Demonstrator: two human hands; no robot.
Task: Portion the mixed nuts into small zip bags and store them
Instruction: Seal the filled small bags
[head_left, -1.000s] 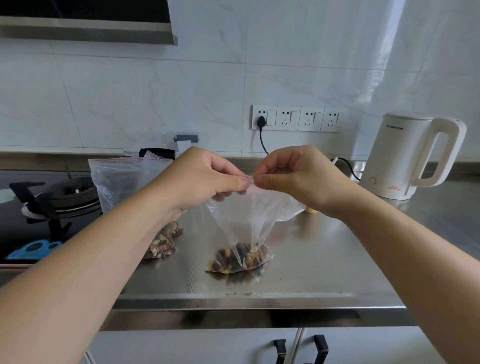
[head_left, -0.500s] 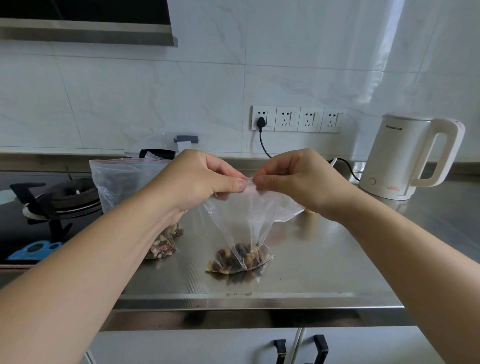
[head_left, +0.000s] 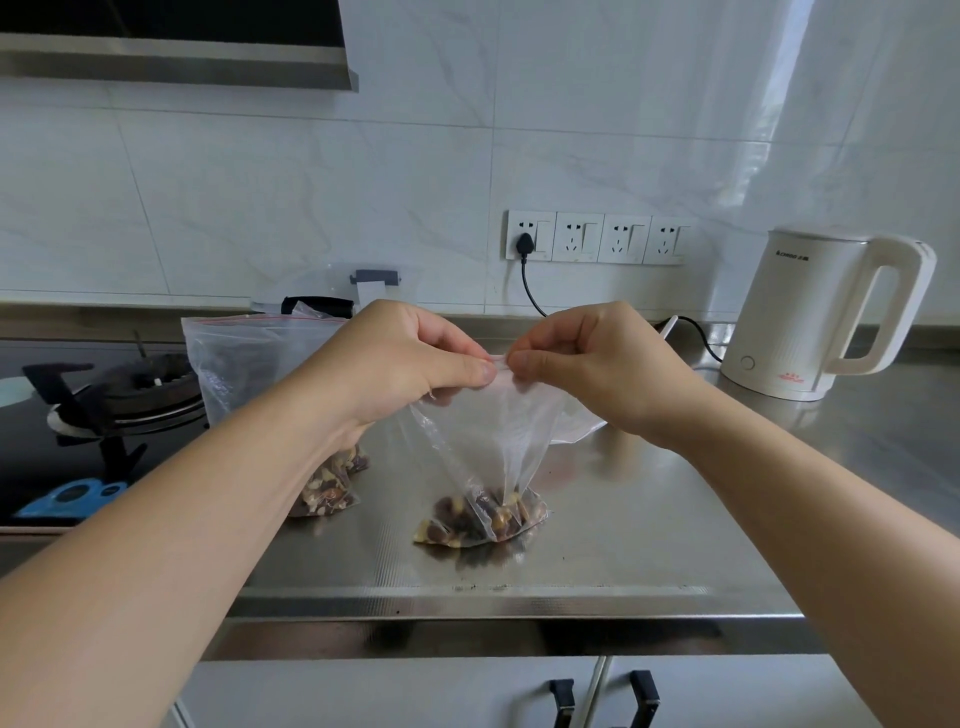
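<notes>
Both hands (head_left: 498, 366) at bag (head_left: 483, 447) top edge

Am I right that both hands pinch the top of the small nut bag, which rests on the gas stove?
Not quite. The head view shows the left hand and right hand pinching the small nut bag, but it rests on the steel counter, not the stove.

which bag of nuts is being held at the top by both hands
The small zip bag in the centre; the larger red-striped bag to its left stands untouched.
</notes>
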